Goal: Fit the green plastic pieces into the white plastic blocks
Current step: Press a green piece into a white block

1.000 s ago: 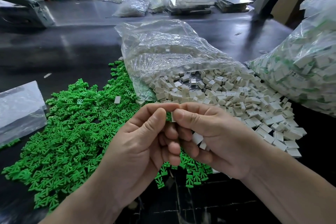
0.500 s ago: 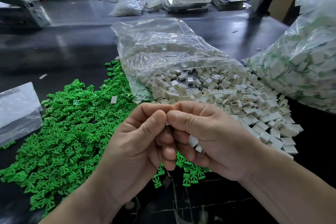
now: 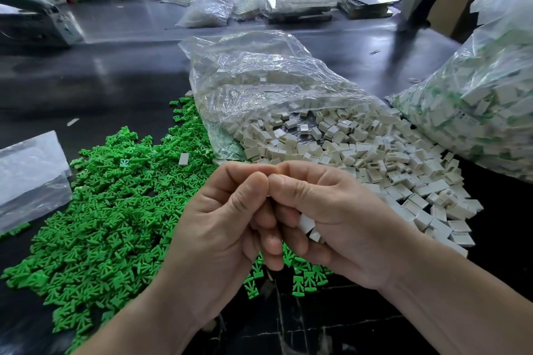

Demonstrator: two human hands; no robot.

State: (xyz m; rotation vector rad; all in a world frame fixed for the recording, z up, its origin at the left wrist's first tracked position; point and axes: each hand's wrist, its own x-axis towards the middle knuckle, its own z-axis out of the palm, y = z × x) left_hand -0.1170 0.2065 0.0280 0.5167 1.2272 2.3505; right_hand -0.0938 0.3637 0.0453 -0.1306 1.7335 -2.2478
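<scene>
My left hand (image 3: 225, 219) and my right hand (image 3: 331, 216) meet thumb to thumb above the table's near edge. Both pinch at the same spot, and the small part between the fingertips is hidden. The curled lower fingers of my right hand hold two spare white blocks (image 3: 307, 224). A wide heap of green plastic pieces (image 3: 115, 210) lies to the left and runs under my hands. Loose white blocks (image 3: 375, 158) spill from a clear bag (image 3: 259, 89) just beyond my hands, spreading to the right.
A big clear bag (image 3: 476, 109) full of white blocks with green in them stands at the right. A flat plastic bag (image 3: 28, 176) lies at the left edge. More bags and trays (image 3: 302, 6) sit across the dark table at the back.
The fingertips of both hands have closed tighter together. The sliver of white block and green seen between them a second ago is now covered.
</scene>
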